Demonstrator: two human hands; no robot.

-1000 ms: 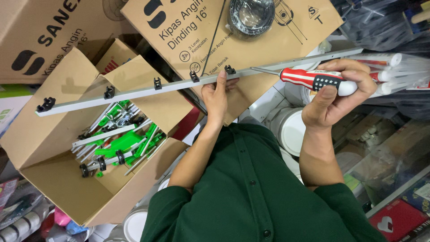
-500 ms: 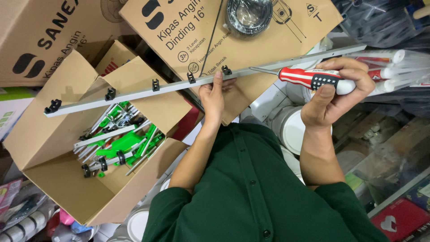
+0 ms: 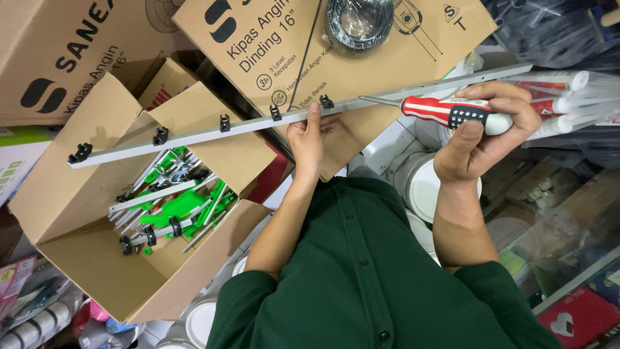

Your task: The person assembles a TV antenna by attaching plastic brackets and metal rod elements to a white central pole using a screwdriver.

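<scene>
While both hands work, status:
Rail: long grey metal rail held across the view, w/ five black clips on; right stretch bare.
Left hand: pinching rail near mid.
Right hand: clenched on screwdriver, red-white striped handle, tip at rail.
Progress: prob. partway; judged from bare end.
Open box: brown carton lower left, holds more rails + green bits.
Printed cartons: brown, black lettering, top.

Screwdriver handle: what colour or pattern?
The screwdriver handle has red and white stripes, a dark blue patch with white stars and a white end; head view.
</scene>
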